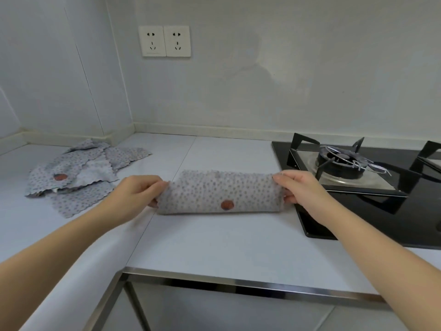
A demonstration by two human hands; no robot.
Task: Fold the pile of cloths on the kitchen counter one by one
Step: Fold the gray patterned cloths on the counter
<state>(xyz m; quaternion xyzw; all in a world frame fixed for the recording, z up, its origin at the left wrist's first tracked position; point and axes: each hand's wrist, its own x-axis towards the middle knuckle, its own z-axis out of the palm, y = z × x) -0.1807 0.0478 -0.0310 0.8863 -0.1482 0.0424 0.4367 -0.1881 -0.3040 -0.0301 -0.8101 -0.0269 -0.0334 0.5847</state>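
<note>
A grey dotted cloth [214, 191] with a round red-brown patch lies folded over into a long band on the white counter [214, 240], its fold toward me. My left hand [138, 194] pinches its left end and my right hand [300, 189] pinches its right end. A loose pile of the same dotted cloths [78, 173] lies unfolded at the back left corner, one showing a red-brown patch too.
A black glass gas hob [372, 211] with a burner and black pan supports sits right beside my right hand. Two wall sockets [164, 41] are on the back wall. The counter's front edge [238, 280] has a metal trim, and the counter runs in an L to the left.
</note>
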